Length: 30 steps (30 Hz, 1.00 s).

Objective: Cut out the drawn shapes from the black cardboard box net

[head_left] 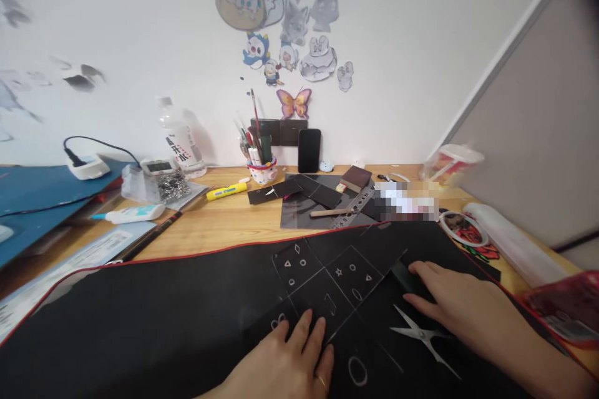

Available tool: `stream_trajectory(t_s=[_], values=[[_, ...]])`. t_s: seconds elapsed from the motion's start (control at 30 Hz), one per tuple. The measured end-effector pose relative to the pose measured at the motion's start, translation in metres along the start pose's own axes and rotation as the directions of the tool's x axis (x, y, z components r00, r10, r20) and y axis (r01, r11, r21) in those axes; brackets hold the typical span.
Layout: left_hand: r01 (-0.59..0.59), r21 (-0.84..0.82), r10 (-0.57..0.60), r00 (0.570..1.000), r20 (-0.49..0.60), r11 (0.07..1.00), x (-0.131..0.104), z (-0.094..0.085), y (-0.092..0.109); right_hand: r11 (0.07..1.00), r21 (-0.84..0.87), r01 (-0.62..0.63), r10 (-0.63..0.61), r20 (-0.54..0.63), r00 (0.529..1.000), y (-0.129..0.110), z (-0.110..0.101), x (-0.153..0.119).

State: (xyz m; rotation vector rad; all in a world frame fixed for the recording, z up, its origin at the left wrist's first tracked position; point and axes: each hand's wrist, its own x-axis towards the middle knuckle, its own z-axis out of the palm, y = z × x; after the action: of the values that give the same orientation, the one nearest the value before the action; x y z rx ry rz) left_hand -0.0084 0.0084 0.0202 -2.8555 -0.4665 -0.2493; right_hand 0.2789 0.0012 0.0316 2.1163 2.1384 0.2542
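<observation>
A large black sheet (154, 299) with a red edge covers the front of the table, with a grid of pale lines and small outlined shapes drawn on it. My left hand (290, 361) lies on the sheet with its fingers apart, just below the grid, and holds nothing. On the right, my right hand (453, 299) grips a dark green block (410, 280) between thumb and fingers, at the right end of a grid line. Open scissors (423, 333) lie on the sheet just below that hand.
Behind the sheet are a wooden stick (330, 213), a brown box (356, 178), a yellow marker (227, 191), a pen cup (262, 171) and a phone (309, 151). A bottle (182, 143) stands back left; a plastic roll (519, 249) lies right.
</observation>
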Motion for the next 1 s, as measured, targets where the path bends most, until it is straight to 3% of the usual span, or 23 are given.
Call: stream_trajectory(t_s=[0.13,0.27,0.37,0.53,0.67,0.83,1.0], values=[[-0.003,0.063,0.005,1.000,-0.031,0.998,-0.007,0.009,0.007,0.999,-0.012,-0.039,0.040,0.104,0.994,-0.003,-0.004,0.003],[-0.024,0.159,0.037,0.996,-0.080,0.987,-0.007,0.009,0.010,0.997,-0.067,-0.025,0.021,-0.060,0.998,0.002,0.000,0.004],[-0.072,0.202,0.082,0.996,-0.042,0.977,-0.004,0.003,0.011,0.998,-0.068,-0.011,-0.004,-0.219,0.976,0.004,-0.002,-0.004],[-0.072,0.192,0.070,0.997,0.014,0.979,-0.003,0.007,0.014,0.985,0.103,0.142,-0.123,-0.168,0.978,-0.004,-0.010,-0.039],[-0.072,0.185,0.076,0.997,-0.013,0.980,-0.005,0.022,0.015,0.965,0.085,0.247,-0.229,-0.183,0.956,-0.002,0.003,-0.059],[-0.132,0.215,0.121,0.991,0.061,0.968,-0.009,0.015,0.014,0.993,-0.035,0.114,-0.117,-0.119,0.986,0.010,0.013,-0.063],[-0.081,0.320,0.036,0.989,0.145,0.944,-0.015,-0.006,0.016,0.998,-0.038,0.044,-0.050,-0.164,0.985,0.015,0.002,-0.052]])
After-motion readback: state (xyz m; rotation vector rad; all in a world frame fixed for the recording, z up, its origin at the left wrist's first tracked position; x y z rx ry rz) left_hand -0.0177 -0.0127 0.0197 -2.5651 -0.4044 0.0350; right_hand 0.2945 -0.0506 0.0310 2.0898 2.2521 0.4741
